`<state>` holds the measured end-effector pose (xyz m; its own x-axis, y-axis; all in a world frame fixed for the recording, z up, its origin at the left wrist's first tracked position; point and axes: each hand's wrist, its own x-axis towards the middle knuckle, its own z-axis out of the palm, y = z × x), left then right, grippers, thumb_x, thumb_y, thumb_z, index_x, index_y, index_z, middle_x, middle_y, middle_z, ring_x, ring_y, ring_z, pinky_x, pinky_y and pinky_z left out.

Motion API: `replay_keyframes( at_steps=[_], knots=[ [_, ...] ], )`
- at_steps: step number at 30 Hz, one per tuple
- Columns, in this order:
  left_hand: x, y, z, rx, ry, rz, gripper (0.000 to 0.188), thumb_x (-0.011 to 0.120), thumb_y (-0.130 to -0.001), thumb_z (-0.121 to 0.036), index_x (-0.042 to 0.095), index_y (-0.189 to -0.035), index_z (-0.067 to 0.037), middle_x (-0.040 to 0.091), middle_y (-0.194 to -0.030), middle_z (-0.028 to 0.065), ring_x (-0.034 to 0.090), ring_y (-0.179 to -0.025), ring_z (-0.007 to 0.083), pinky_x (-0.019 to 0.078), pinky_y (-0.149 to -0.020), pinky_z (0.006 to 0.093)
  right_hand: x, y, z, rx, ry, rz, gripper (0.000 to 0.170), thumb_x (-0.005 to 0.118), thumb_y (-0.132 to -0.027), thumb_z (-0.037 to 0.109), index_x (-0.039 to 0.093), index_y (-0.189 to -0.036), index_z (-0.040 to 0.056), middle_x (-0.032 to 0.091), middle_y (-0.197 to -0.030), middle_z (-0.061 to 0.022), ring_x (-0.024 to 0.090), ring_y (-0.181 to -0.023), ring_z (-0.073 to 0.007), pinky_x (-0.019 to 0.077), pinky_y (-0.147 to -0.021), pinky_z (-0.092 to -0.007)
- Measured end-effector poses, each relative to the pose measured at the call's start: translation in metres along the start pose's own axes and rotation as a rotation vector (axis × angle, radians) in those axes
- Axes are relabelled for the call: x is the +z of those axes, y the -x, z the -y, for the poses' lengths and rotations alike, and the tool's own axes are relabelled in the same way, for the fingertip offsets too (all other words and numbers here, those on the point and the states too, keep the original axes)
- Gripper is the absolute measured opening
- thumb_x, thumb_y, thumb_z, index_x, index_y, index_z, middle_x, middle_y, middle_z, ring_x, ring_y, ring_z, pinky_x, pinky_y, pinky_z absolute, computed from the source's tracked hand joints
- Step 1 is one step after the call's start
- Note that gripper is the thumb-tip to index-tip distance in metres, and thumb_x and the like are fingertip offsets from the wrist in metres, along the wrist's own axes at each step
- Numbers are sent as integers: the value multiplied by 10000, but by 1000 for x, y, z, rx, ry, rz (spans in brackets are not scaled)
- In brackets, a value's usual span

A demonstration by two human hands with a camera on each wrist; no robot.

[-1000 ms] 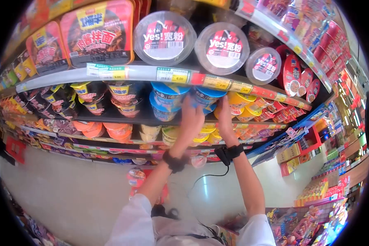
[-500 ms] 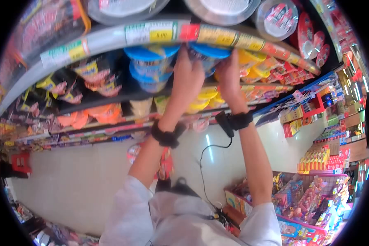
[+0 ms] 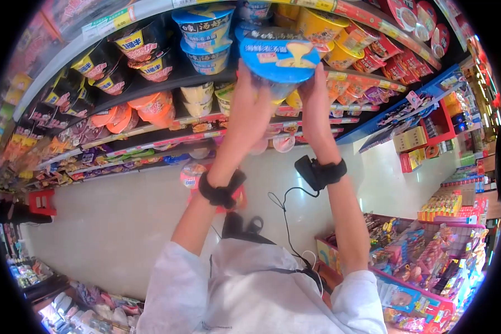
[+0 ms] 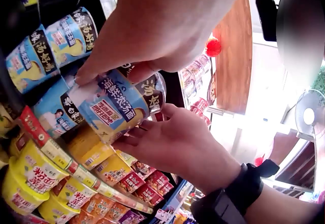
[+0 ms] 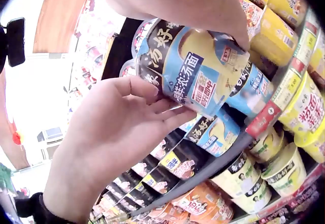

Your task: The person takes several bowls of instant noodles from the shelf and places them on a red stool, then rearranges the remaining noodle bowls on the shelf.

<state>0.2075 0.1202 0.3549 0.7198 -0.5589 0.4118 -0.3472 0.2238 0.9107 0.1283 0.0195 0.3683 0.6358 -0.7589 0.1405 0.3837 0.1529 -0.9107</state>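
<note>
A blue-lidded noodle cup [image 3: 280, 60] is held between both hands, out in front of the shelf edge in the head view. The left hand [image 3: 249, 108] grips its left side and the right hand [image 3: 316, 106] its right side. In the left wrist view, fingers of both hands curl round the printed cup [image 4: 114, 107]. The right wrist view shows the cup [image 5: 190, 66] tilted, with one hand [image 5: 119, 117] bent round its lower side. Matching blue cups [image 3: 206, 42] stand stacked on the shelf to the left, and more stand behind the held one.
Yellow cups [image 3: 320, 28] and red packs [image 3: 398, 58] fill the shelf to the right; black cups [image 3: 136, 47] stand at the left. Orange cups [image 3: 153, 106] sit on a lower shelf. A bin of small goods [image 3: 406, 250] is at lower right. A cable [image 3: 286, 217] hangs between the arms.
Both hands have drawn the blue-lidded cup out from under the upper shelf edge, so its lid now shows. The head view has shifted, with the upper shelf's price strip higher in the picture.
</note>
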Motion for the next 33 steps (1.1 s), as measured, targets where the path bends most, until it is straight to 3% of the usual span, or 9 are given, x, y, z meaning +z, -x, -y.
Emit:
replay_keyframes(
  at_steps=[1,4,5,7,11,15,20,26,33],
  knots=[
    [-3,16,-3,-115,42,38,485,390,-927,-86,296,-1399,-27,576,-1096,115,548,-927,173,436,-865,309,-3,12,-4,-4,8,1,579,368,-985,468,364,-1384,49,445,-1376,-60,392,-1276,-177,230,-1103,-342],
    [-6,58,-14,-49,11,-38,501,406,-936,-77,269,-1415,-23,556,-1166,107,539,-1032,177,415,-913,298,-10,43,-24,-29,-57,0,597,369,-982,478,361,-1386,38,450,-1369,-57,393,-1272,-168,241,-1093,-335],
    [-15,72,-22,-224,85,81,532,403,-931,-29,232,-1434,-19,476,-1303,128,476,-1177,194,363,-993,304,-16,51,-35,2,-70,26,580,357,-993,459,366,-1383,30,458,-1354,-62,400,-1255,-168,257,-1075,-325],
    [-25,107,-11,-262,111,22,564,394,-923,8,198,-1451,-24,416,-1363,133,415,-1244,202,327,-1029,308,-27,77,-83,21,31,4,515,330,-1016,363,359,-1374,-7,458,-1334,-85,409,-1230,-174,280,-1057,-309],
    [-41,155,24,-175,130,-54,656,382,-882,87,141,-1478,-43,330,-1428,130,347,-1302,210,285,-1067,319,-11,126,-108,70,138,-39,493,335,-1020,312,340,-1376,-29,465,-1316,-118,428,-1208,-204,308,-1040,-310],
    [-73,195,85,-450,-52,24,731,397,-866,98,46,-1489,-54,296,-1450,127,315,-1326,217,252,-1094,326,-20,143,-183,89,184,-56,505,404,-987,298,339,-1377,-16,454,-1305,-132,409,-1221,-218,322,-1035,-339],
    [-92,221,174,-648,36,8,621,448,-910,41,141,-1444,-35,364,-1379,125,385,-1255,214,310,-1055,343,-43,167,-279,364,95,-161,480,457,-945,265,373,-1339,5,480,-1234,-103,450,-1125,-175,367,-978,-316],
    [-114,260,305,-602,-88,157,615,476,-926,-32,118,-1425,-2,423,-1317,145,442,-1194,223,363,-1008,334,-60,171,-374,525,109,-240,465,463,-937,258,375,-1330,25,485,-1216,-100,451,-1113,-182,383,-961,-317],
    [-119,275,344,-772,-4,166,679,484,-911,-1,53,-1436,-5,447,-1298,177,471,-1171,242,389,-982,343,-70,178,-428,576,190,-301,444,486,-964,296,380,-1312,43,492,-1205,-113,489,-1068,-176,427,-906,-322]
  ],
)
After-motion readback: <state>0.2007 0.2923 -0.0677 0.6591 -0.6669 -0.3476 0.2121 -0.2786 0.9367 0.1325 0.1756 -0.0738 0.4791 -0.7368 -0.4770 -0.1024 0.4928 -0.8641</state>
